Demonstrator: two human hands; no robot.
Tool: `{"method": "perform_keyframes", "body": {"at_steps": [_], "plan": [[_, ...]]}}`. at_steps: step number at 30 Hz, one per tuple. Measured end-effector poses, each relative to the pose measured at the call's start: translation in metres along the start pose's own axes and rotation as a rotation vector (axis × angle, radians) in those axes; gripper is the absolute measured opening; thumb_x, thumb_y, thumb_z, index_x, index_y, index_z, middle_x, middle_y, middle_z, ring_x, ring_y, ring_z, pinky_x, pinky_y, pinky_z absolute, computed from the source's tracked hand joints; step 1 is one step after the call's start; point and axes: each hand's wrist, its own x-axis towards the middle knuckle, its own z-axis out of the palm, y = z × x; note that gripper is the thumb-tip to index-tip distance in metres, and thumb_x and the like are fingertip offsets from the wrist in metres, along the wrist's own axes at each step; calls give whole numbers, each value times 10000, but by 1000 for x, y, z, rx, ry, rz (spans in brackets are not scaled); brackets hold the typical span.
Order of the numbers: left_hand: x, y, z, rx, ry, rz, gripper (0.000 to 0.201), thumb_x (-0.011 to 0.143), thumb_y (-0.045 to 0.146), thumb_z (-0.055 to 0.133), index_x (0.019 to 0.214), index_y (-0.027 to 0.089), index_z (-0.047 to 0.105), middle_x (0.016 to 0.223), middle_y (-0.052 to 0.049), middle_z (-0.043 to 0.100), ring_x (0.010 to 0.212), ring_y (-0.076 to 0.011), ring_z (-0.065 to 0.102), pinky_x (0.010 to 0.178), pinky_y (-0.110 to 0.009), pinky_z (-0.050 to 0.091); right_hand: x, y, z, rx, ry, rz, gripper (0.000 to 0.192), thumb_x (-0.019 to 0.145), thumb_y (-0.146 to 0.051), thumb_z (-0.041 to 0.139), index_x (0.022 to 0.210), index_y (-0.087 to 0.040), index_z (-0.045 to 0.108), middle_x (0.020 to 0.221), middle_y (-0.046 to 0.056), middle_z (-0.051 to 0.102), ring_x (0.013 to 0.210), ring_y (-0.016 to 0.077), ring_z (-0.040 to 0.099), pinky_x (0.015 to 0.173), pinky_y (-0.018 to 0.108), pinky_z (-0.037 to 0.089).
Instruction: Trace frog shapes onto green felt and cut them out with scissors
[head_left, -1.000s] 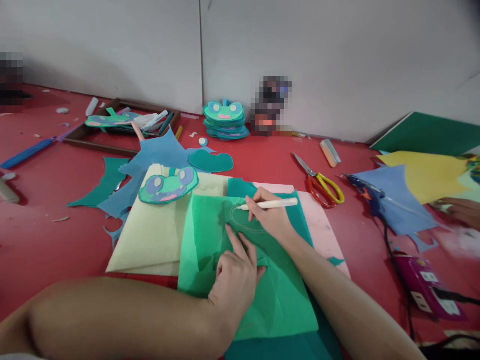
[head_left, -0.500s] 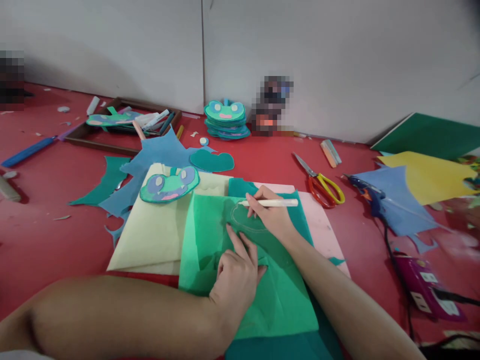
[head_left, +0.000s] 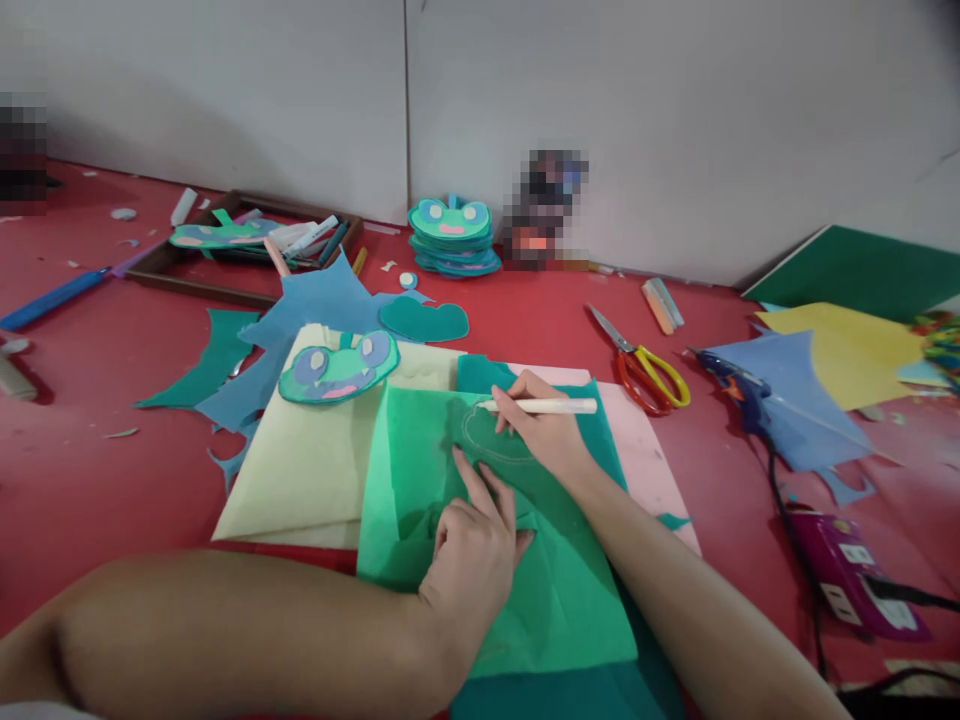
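Note:
My right hand [head_left: 541,428] pinches a white pen [head_left: 566,406], its tip at a pale curved outline on a green felt sheet [head_left: 570,590]. Just below that outline, my left hand [head_left: 476,535] presses on the sheet with fingers stretched out. Dark teal felt [head_left: 600,435] shows beneath the green sheet, and pink felt [head_left: 637,430] lies under that on the right. To the left, a frog-like felt face [head_left: 341,370] rests on folded cream felt [head_left: 300,480].
Scissors [head_left: 634,360] with red and yellow handles lie beyond my right hand. A glue gun [head_left: 739,385] and a purple power strip [head_left: 859,575] are at right. Felt faces are stacked [head_left: 450,240] by the wall. A wooden tray [head_left: 202,290] holds pens.
Both hands and the pen look almost unmoved. At the right edge, a pale blurred shape over the table is gone, and multicoloured material there shows more clearly.

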Motion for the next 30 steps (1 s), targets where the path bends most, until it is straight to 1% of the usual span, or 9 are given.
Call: {"method": "perform_keyframes", "body": {"at_steps": [5, 8, 10, 15, 17, 22, 26, 30], "plan": [[0, 1, 0, -2, 11, 5, 580, 903, 426, 299, 1186, -29, 521, 1176, -423, 455, 422, -150, 555, 380, -251, 360, 0, 1, 0, 27, 19, 10, 263, 857, -365, 532, 655, -217, 452, 510, -42, 567, 477, 109, 535, 520, 232, 426], [0, 0, 0, -3, 11, 1, 577, 902, 425, 307, 1184, -31, 521, 1174, -423, 457, 427, -154, 559, 383, -253, 365, 0, 0, 0, -6, 14, 0, 276, 856, -363, 534, 636, -215, 456, 511, -37, 575, 473, 107, 523, 507, 230, 414], [0, 0, 1, -4, 15, -2, 577, 901, 426, 310, 1184, -30, 521, 1174, -422, 458, 426, -153, 558, 383, -255, 367, 1, 0, 0, -14, 23, 5, 272, 851, -360, 540, 636, -215, 458, 510, -37, 571, 495, 114, 545, 530, 234, 435], [0, 0, 2, -6, 25, 2, 576, 898, 422, 320, 1177, -39, 523, 1172, -432, 450, 423, -157, 555, 380, -258, 363, 1, 4, 1, 109, 66, 30, 257, 849, -364, 541, 658, -223, 442, 480, -55, 526, 506, 125, 572, 601, 267, 505], [0, 0, 2, -11, 22, 4, 572, 898, 418, 323, 1177, -39, 522, 1173, -434, 447, 422, -160, 555, 379, -260, 362, 1, 5, 1, 110, 76, 25, 260, 851, -369, 537, 658, -224, 441, 479, -55, 527, 508, 127, 574, 605, 271, 502], [0, 0, 1, -23, 17, 6, 573, 896, 414, 333, 1188, -45, 512, 1175, -438, 440, 431, -167, 561, 381, -263, 362, 1, 3, 0, -14, 40, 5, 269, 857, -372, 529, 649, -218, 458, 518, -36, 578, 488, 117, 542, 531, 243, 440], [0, 0, 0, -31, 2, 1, 569, 898, 418, 332, 1191, -31, 519, 1179, -422, 453, 424, -153, 553, 383, -259, 360, 2, 3, 0, 1, 51, 15, 278, 860, -374, 523, 646, -219, 435, 501, -43, 555, 515, 125, 567, 575, 252, 461], [1, -1, -2, -50, -21, -11, 547, 894, 417, 351, 1222, 11, 513, 1208, -385, 461, 442, -150, 563, 391, -259, 361, 1, 2, 0, 15, 53, 23, 284, 857, -398, 516, 649, -220, 439, 502, -40, 556, 502, 123, 554, 579, 256, 478]]}}
